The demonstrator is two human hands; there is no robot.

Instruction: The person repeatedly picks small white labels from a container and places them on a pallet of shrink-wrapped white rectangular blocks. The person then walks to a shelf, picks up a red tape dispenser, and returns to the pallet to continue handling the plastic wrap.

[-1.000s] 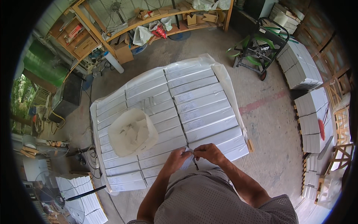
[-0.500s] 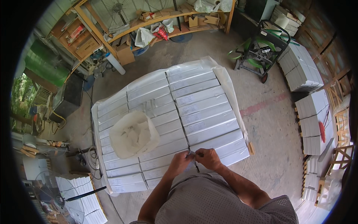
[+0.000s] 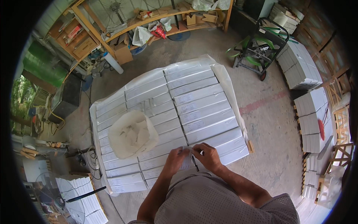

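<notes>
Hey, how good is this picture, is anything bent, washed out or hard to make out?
Head view: the wooden shelf bows into an arc, and the corners go black; head view: the floor at lower right looks washed out; head view: the small pale piece in the left hand shows too little detail to identify.

1. The left forearm [image 3: 157, 192] reaches forward, slanting right.
2. The left hand [image 3: 174, 160] is half-curled, its thumb and fingers drawn together in a pinch.
3. The right forearm [image 3: 241, 185] slants forward and left, its elbow bent outward.
4. The right hand [image 3: 209, 158] arches, thumb and forefinger curved into a ring, fingertips just beside the left hand's.
</notes>
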